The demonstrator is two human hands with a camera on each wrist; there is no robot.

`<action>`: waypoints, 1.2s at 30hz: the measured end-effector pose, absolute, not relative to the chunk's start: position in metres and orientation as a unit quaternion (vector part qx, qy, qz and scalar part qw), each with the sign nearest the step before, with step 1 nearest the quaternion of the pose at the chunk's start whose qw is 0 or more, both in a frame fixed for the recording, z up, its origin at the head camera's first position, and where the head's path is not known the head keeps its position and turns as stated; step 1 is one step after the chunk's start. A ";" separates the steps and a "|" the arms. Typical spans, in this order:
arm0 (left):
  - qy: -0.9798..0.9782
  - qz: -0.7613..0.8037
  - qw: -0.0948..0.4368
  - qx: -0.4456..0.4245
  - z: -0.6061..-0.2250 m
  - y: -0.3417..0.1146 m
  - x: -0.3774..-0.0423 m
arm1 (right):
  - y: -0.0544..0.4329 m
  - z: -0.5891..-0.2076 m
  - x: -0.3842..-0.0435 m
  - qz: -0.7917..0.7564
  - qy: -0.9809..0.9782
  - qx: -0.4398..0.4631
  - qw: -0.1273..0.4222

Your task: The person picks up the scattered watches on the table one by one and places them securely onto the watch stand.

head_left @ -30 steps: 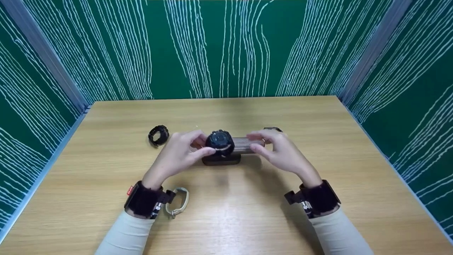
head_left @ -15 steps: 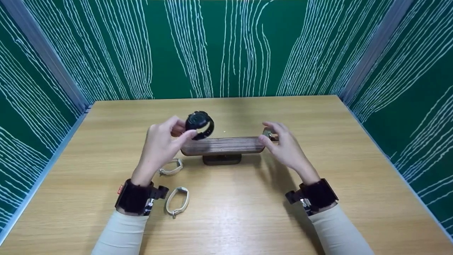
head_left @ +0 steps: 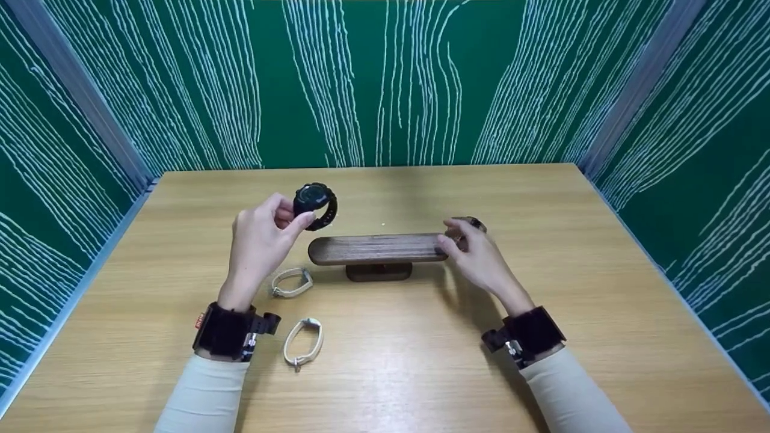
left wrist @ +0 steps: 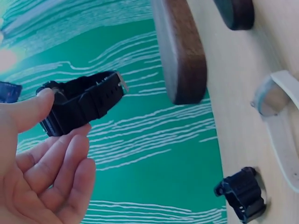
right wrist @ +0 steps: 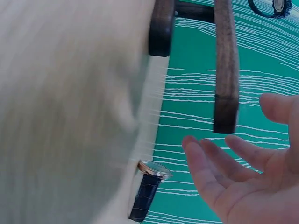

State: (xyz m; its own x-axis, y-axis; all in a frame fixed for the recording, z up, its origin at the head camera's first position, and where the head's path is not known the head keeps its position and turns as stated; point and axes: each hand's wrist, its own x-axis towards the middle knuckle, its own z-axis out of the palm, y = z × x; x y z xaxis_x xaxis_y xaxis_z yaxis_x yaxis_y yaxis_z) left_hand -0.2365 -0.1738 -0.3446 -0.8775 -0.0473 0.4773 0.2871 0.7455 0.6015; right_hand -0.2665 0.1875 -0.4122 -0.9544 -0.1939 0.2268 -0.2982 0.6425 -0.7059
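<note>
Between thumb and fingers, my left hand (head_left: pixel 258 243) pinches a black wristwatch (head_left: pixel 314 204), raised left of and behind the wooden watch stand (head_left: pixel 379 248). In the left wrist view its buckled strap (left wrist: pixel 98 100) forms a loop pointing away from the palm. The stand has a rounded horizontal bar on a short dark base (head_left: pixel 379 272). Around the bar's right end my right hand (head_left: pixel 481 255) hovers with relaxed, parted fingers; the right wrist view shows a gap between them and the bar (right wrist: pixel 225 70). A dark-strapped watch with a gold-toned case (right wrist: pixel 152 186) lies beyond that hand.
Two pale-strapped watches lie on the table (head_left: pixel 421 361) at the left, one (head_left: pixel 293 282) beside the left wrist and another (head_left: pixel 302 344) nearer. A second black watch (left wrist: pixel 243 193) rests on the table, hidden in the head view. Green patterned panels (head_left: pixel 409 84) enclose the table.
The black watch has come off the stand's bar, moving up and left in my left hand, which uncovers the bar and a pale-strapped watch. My right hand stays near the bar's right end.
</note>
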 end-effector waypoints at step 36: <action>-0.964 -0.217 0.150 -0.031 -0.367 -0.175 -0.240 | 0.178 -0.421 -0.264 0.417 -0.904 0.098 -0.010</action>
State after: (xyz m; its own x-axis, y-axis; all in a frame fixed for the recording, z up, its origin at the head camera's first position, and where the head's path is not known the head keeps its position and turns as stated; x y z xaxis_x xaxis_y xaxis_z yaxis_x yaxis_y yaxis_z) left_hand -0.2401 -0.1745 -0.3666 -0.9529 -0.0057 0.3031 0.1247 0.9038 0.4093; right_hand -0.2643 0.1777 -0.4209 -0.9805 -0.1862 0.0631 -0.1689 0.6335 -0.7551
